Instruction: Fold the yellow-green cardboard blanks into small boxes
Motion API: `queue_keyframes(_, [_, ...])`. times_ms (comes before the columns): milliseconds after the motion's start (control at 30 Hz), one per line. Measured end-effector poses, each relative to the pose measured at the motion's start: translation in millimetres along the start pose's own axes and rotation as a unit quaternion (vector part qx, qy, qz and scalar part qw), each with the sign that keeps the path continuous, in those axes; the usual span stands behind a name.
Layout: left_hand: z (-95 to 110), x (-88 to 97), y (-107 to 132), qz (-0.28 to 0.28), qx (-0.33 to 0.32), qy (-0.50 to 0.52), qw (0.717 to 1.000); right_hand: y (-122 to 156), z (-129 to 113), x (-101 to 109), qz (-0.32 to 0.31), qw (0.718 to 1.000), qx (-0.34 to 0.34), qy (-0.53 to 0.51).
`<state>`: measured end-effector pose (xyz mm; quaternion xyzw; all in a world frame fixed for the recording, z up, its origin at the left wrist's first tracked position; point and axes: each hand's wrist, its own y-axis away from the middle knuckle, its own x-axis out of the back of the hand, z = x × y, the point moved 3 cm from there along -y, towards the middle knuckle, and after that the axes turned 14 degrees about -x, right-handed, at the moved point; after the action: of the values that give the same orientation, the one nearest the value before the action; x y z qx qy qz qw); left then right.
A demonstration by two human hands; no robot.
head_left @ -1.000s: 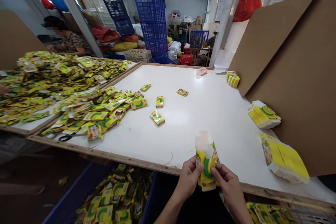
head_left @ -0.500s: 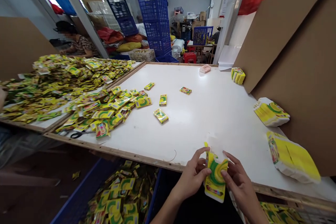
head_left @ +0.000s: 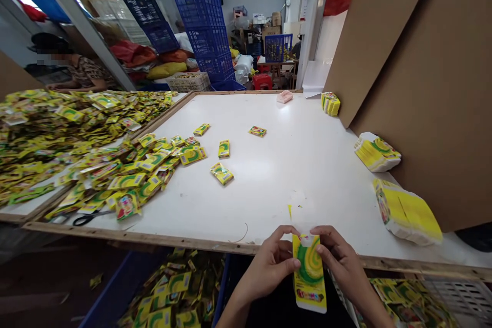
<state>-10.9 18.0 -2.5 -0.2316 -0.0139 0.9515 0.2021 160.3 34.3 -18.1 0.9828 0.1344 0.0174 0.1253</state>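
Note:
Between my two hands, at the table's near edge, is a yellow and green printed cardboard box (head_left: 309,274), with a notch in its upper end. My left hand (head_left: 273,261) grips its left side, thumb on the front and index finger at the top. My right hand (head_left: 338,253) pinches its upper right edge, thumb on the front. The fingers behind the box are hidden. Small yellow and white scraps (head_left: 295,207) lie on the table just beyond it.
Small yellow packets (head_left: 126,177) lie heaped on the white table (head_left: 261,179), beside scissors (head_left: 82,219). Stacks of flat yellow boxes (head_left: 407,212) stand at the right by a cardboard panel (head_left: 415,87). Blue crates (head_left: 203,31) rise behind; a person (head_left: 82,69) sits far left.
The view has turned rightward. My right hand has moved onto the box's top edge, and its upper flaps no longer stick up. The box now faces me more squarely.

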Motion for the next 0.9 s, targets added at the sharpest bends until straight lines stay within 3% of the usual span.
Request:
queue_keyframes(167, [-4.5,0.5,-1.5,0.004,0.012,0.007,1.0,-5.7,-8.4,-1.5,0.012,0.998,0.026,0.048])
queue_keyframes(300, [-3.1,1.5,-3.4,0.01,0.021,-0.038,0.999,-11.4,-3.7,0.2,0.073,0.997,0.025,-0.007])
queue_keyframes(467, [-1.2,7.3,-6.6,0.028,0.019,-0.1,0.994,-11.5,-8.6,5.7,0.089,0.991,0.082,0.048])
queue_keyframes(633, [1.5,6.7,-8.2,0.055,0.009,-0.148,0.987,-13.1,-7.0,2.0,0.014,0.998,-0.037,0.052])
queue_keyframes(700, [2.2,3.9,-8.5,0.052,0.005,-0.163,0.985,-14.3,-6.9,-3.7,-0.004,0.998,-0.048,0.052])
queue_keyframes(767, [1.8,1.6,-8.3,0.046,0.008,-0.176,0.983,-15.8,-7.1,-8.7,0.005,0.997,-0.045,0.06])
queue_keyframes(900, [0.5,1.0,-7.3,0.045,0.008,-0.182,0.982,-17.5,-6.0,-13.5,0.081,0.986,-0.032,0.143])
